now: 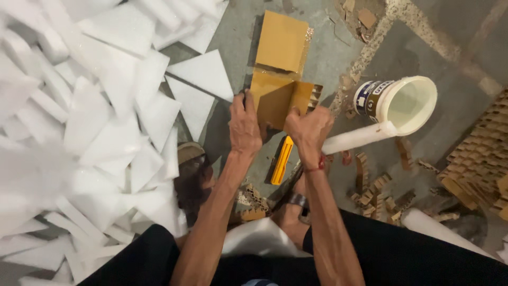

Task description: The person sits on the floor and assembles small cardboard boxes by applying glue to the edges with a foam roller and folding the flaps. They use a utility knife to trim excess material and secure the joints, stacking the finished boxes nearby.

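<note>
Cardboard piece [278,100] gripped by left hand [244,124] and right hand [309,130] fingers | yellow cutter [282,160] beneath | white bucket [405,103] right | foam sheets [95,116] left

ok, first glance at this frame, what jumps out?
Dead centre, the left hand and right hand grip a folded piece of brown cardboard above the concrete floor. The whole left side is a heap of white foam pieces. At right lies a tipped white bucket, and a yellow utility knife sits just below the hands.
</note>
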